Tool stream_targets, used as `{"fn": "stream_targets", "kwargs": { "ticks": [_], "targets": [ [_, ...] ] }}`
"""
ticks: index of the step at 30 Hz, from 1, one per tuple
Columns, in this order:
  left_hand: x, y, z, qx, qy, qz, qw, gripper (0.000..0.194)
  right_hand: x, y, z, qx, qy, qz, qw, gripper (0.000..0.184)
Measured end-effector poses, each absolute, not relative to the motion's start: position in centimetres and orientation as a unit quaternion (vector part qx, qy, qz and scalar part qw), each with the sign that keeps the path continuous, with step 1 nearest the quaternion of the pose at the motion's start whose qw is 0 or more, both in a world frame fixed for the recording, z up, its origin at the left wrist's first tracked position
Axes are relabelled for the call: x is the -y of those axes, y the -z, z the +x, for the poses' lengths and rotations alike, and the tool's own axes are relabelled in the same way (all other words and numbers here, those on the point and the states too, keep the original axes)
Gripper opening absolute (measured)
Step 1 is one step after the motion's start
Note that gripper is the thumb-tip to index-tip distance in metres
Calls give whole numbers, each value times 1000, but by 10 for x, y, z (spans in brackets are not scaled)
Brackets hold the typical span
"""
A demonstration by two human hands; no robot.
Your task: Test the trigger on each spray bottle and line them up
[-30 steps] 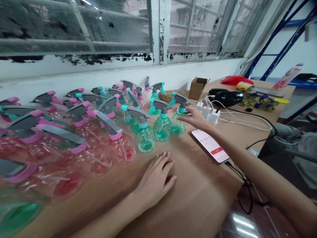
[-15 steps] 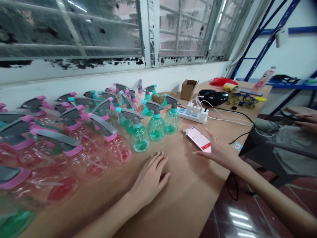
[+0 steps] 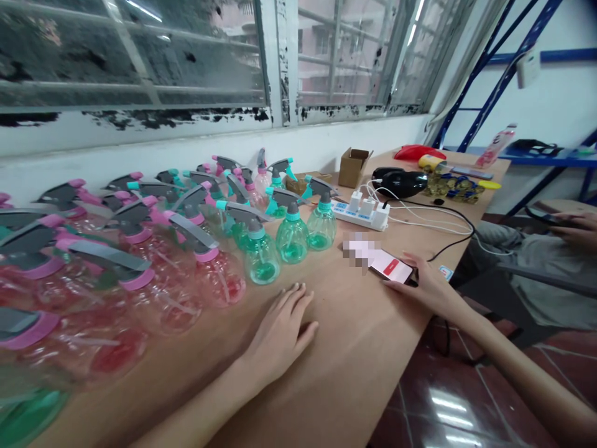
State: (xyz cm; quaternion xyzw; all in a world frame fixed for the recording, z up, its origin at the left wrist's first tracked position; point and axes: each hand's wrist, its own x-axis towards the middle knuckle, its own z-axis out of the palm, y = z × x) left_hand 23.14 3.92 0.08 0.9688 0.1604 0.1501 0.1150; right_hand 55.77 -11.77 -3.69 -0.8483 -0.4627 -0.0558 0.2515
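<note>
My left hand (image 3: 281,330) lies flat on the wooden table (image 3: 340,354), fingers stretched and holding nothing. Just beyond its fingertips stands a green spray bottle (image 3: 262,258) with a grey and turquoise trigger head. My right hand (image 3: 431,285) has its thumb and fingers on the two long edges of a smartphone (image 3: 394,267), at the near end. The phone's screen is lit and shows a red button; its far part is blurred out. Two more green bottles stand side by side, one of them a rounded green spray bottle (image 3: 321,227) near the phone.
Several pink spray bottles (image 3: 219,277) crowd the left side under the window. Behind the phone lies a white power strip (image 3: 361,214) with plugs and cables. A small cardboard box (image 3: 353,168) and a black device (image 3: 400,182) stand farther back. Another person's hand (image 3: 576,230) shows at right.
My right hand has moved from beside the rightmost green bottle back to the phone and closed on its near end. The phone has turned slightly. My left hand stays flat on the table.
</note>
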Motion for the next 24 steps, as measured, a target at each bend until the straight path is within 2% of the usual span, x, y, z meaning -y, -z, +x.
{"fn": "stream_targets", "kwargs": {
  "ticks": [9, 11, 14, 16, 24],
  "targets": [
    [-23, -5, 204, -174, -143, 966, 123, 46, 116, 19, 532, 494, 114, -827, 243, 93],
    [-17, -6, 178, -182, -144, 965, 123, 46, 109, 4, 500, 530, 127, -801, 247, 85],
    [-6, -9, 126, -215, -159, 954, 132, 45, 91, -20, 431, 633, 139, -705, 287, 60],
    [4, -14, 85, -259, -176, 940, 138, 43, 75, -33, 378, 696, 109, -639, 311, 47],
    [59, -58, -97, -509, -297, 803, 91, 30, 32, -73, 178, 866, -72, -388, 306, 23]
  ]
}}
